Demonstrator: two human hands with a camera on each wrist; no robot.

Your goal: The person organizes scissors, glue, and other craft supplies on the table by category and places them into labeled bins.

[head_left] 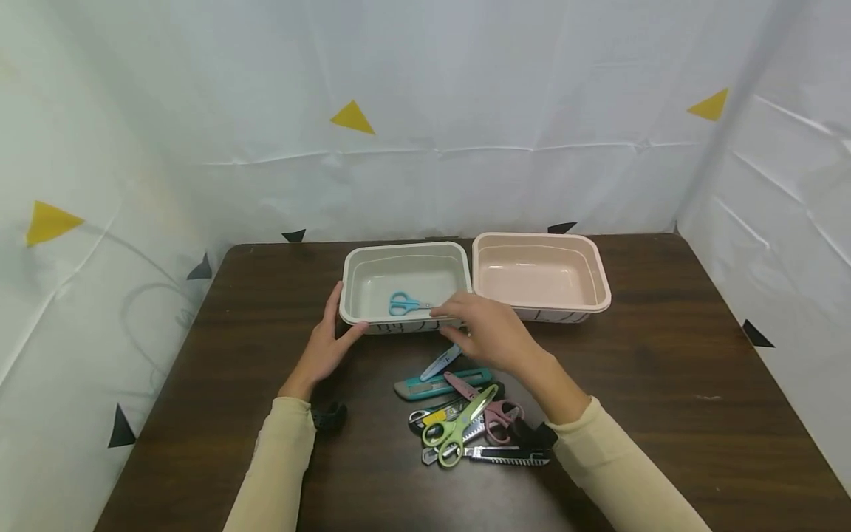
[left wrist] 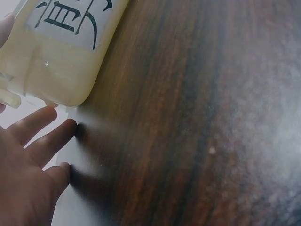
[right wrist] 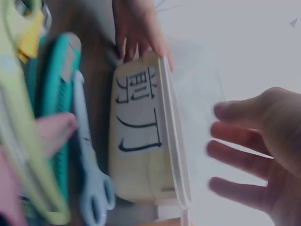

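A cream bin (head_left: 402, 249) with black characters on its front stands at the back middle of the dark wooden table (head_left: 665, 384). Small blue scissors (head_left: 405, 304) lie inside it. My left hand (head_left: 326, 341) rests against the bin's front left corner with straight fingers; the left wrist view shows this hand (left wrist: 28, 174) beside the bin (left wrist: 61, 56). My right hand (head_left: 485, 329) hovers over the bin's front rim, fingers spread and holding nothing. In the right wrist view the right hand (right wrist: 263, 155) is open next to the bin (right wrist: 141, 141), and my left hand (right wrist: 136, 28) touches its far corner.
An empty pink bin (head_left: 540, 238) stands right of the cream one. In front lies a pile: light blue scissors (head_left: 441, 362), a teal utility knife (head_left: 439, 384), green scissors (head_left: 459, 425), pink scissors (head_left: 488, 406) and a black utility knife (head_left: 505, 457). White curtains enclose the table.
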